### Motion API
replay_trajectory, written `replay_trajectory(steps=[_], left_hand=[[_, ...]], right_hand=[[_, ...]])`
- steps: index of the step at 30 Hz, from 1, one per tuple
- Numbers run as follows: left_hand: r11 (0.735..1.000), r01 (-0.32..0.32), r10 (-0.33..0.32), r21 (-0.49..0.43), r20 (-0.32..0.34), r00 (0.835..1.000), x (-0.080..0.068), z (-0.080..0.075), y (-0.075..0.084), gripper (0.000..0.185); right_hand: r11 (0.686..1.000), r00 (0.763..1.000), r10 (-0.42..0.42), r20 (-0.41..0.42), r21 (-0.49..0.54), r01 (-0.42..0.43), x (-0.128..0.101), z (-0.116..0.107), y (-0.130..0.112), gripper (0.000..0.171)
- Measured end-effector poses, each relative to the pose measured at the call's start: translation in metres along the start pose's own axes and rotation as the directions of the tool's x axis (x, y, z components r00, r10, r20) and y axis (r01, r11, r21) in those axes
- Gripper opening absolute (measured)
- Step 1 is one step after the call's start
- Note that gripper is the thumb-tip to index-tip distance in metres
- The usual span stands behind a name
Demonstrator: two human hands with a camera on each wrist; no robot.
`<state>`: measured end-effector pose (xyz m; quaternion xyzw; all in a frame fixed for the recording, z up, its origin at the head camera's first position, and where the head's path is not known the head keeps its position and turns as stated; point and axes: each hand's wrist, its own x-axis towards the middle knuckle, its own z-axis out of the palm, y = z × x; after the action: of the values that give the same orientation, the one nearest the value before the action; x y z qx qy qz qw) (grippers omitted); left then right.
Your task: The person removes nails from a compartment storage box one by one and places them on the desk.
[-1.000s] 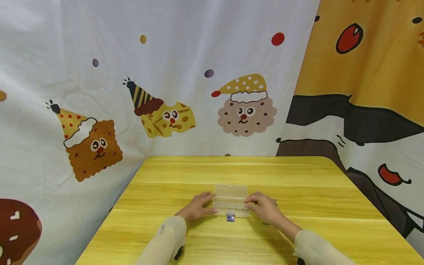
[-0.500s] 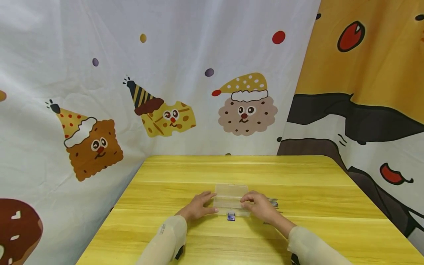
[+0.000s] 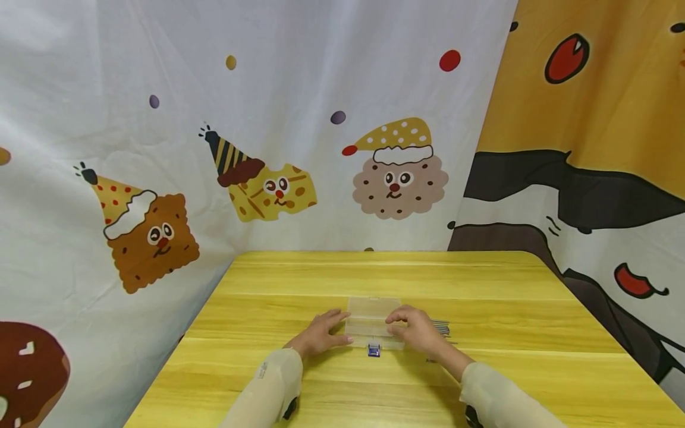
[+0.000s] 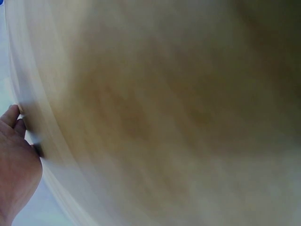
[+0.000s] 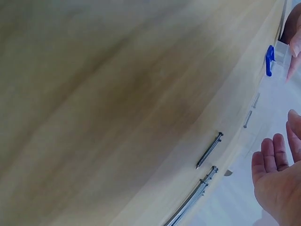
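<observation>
A clear plastic box [image 3: 366, 328] lies opened flat on the wooden table, its lid tipped back and a blue latch [image 3: 373, 351] at the front. My left hand [image 3: 319, 334] rests at the box's left side, thumb and forefinger spread along the edge. Over the right part of the box hovers my right hand [image 3: 414, 328], thumb and forefinger slightly apart; the right wrist view shows nothing between them and the other fingers loosely bent. Thin nails [image 5: 248, 119] show inside the box in that view.
A bunch of grey nails [image 3: 441, 328] lies on the table [image 3: 299, 392] right of the box, partly behind the right hand. Another nail [image 5: 209, 150] lies nearer the front. A printed curtain [image 3: 321, 71] hangs behind the table.
My right hand has shifted left, further over the box, uncovering more of the nails beside it. The left hand has stayed at the box's left edge.
</observation>
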<state>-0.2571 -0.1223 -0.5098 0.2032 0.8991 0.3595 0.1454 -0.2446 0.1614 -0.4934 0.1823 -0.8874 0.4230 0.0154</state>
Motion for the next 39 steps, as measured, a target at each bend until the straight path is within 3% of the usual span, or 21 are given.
replay_trajectory(steps=[5,14,24,36,39], left_hand=[[1.000,-0.009,0.009,0.012,0.002,1.000,-0.001,-0.001,0.001,0.071],[1.000,0.002,-0.001,0.017,-0.004,1.000,0.000,0.001,0.002,0.072],[1.000,-0.007,0.007,0.011,-0.002,1.000,-0.001,-0.001,0.002,0.072],[1.000,-0.004,0.004,0.018,0.003,1.000,0.000,0.000,0.003,0.071],[0.999,-0.028,0.028,0.034,-0.002,1.000,0.000,0.001,0.002,0.071]], right_hand=[[1.000,1.000,-0.008,-0.005,0.017,0.008,0.002,-0.002,0.000,0.008],[0.992,0.991,-0.121,0.053,-0.040,0.123,0.003,0.008,0.001,0.006],[0.980,0.989,-0.126,0.076,-0.147,0.136,0.001,0.013,-0.001,0.005],[0.970,0.990,-0.116,0.075,-0.207,0.129,0.001,0.015,-0.002,0.006],[0.963,0.989,-0.123,0.083,-0.232,0.140,0.002,0.015,-0.003,0.005]])
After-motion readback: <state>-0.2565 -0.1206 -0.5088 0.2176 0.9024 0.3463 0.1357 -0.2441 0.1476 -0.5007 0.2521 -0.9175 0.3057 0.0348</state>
